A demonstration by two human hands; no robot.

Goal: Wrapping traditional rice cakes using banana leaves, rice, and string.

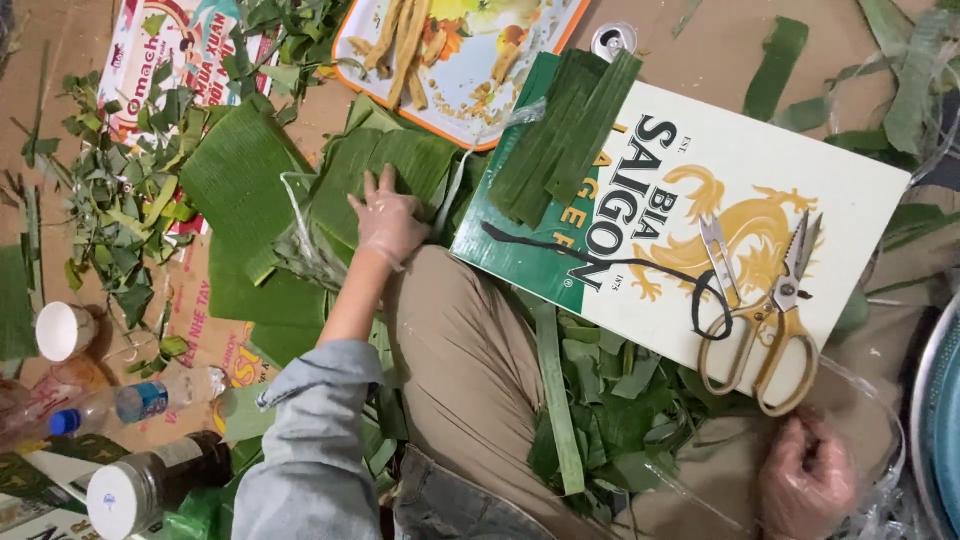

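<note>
My left hand [388, 222], in a thin clear glove, rests flat on a folded stack of green banana leaves [395, 160] on the floor in front of my knee. My right hand [805, 478], also gloved, is at the lower right with its fingers closed on a clear plastic strand [880, 410] that loops upward. Just above it lie yellow-handled scissors [765, 320], open, on a flat green-and-white cardboard box [700, 200]. Cut strips of leaf [565, 135] are stacked on the box's upper left corner.
A tray [470, 125] with food scraps lies at the top, with a can [613, 40] beside it. Leaf trimmings [130, 210] cover the left floor. A paper cup [62, 330], a plastic bottle [130, 402] and a capped jar [140, 490] stand at the lower left. A metal basin rim [925, 420] shows at the right edge.
</note>
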